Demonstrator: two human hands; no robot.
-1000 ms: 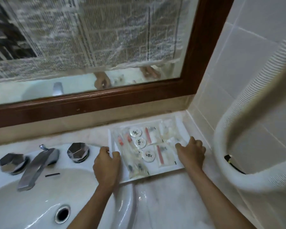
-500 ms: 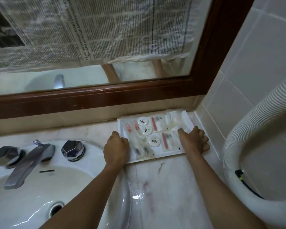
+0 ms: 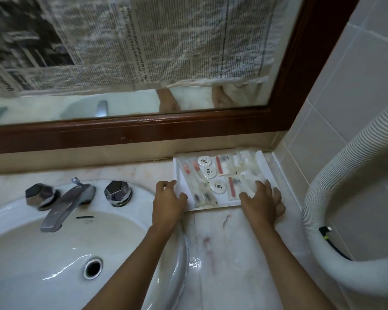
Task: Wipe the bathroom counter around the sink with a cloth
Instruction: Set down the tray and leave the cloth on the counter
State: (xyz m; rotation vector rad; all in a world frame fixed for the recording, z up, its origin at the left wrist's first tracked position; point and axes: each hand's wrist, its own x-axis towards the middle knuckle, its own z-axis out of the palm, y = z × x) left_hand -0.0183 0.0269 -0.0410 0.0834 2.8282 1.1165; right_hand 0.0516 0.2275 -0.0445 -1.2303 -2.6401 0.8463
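Note:
A white tray of wrapped toiletries and round white lids sits on the marble counter, at the back right corner beside the wall. My left hand grips the tray's front left corner, thumb on the rim. At the front right corner my right hand holds the tray, thumb inside it and fingers spread over the rim. The white sink lies to the left. No cloth is in view. Reddish smears mark the counter in front of the tray.
A chrome faucet with two faceted knobs stands behind the basin. A wood-framed mirror, partly covered with newspaper, runs along the back. A ribbed white hose curves along the tiled right wall.
Both hands have slid the tray away from the sink's rim, back and right toward the wall corner. The counter in front of it now shows bare.

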